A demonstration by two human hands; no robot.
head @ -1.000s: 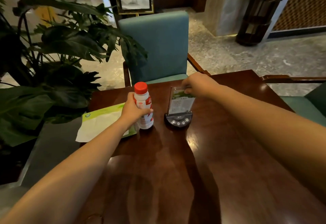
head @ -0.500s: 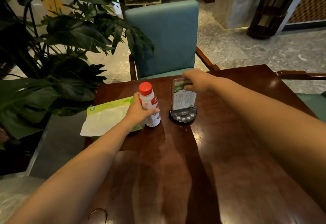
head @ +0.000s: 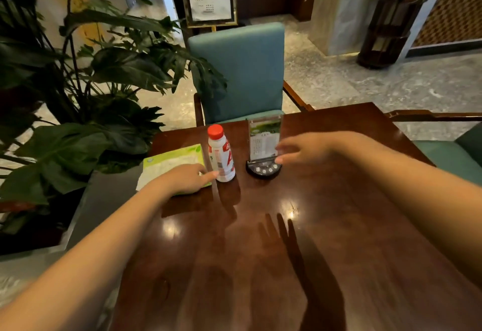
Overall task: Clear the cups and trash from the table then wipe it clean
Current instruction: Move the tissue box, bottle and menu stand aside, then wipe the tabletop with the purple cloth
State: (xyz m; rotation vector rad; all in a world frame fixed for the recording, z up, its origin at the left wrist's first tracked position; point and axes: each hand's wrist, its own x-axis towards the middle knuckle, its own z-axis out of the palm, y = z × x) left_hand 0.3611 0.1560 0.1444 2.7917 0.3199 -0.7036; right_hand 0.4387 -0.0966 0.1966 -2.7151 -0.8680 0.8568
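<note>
- Head view: a dark, glossy wooden table (head: 300,239) fills the lower frame, with both bare forearms reaching forward over it.
- The left hand (head: 186,179) lies low over the table's far left edge, resting on a green-and-white packet (head: 172,163). Its fingers are loosely extended, not curled around anything.
- One left fingertip (head: 215,173) reaches the base of a white bottle (head: 221,157) with a red cap; whether it truly touches or stops just beside it, I cannot tell.
- The bottle stands upright on the table, just right of the packet and free of any grip.
- The right hand (head: 303,149) hovers above the table, motion-blurred, fingers spread and pointing left. It holds nothing.
- Its fingertips (head: 281,159) are next to a clear upright sign holder (head: 264,137) on a round black base (head: 264,169) with small buttons; contact cannot be judged through the blur.
- The sign holder stands just right of the bottle, the 2 apart.
- A shadow of spread fingers falls on the tabletop nearer the camera.
- Behind the table stands a teal chair (head: 238,69); a large leafy plant (head: 78,82) fills the left side, and a second teal seat (head: 453,153) shows at the right edge.
</note>
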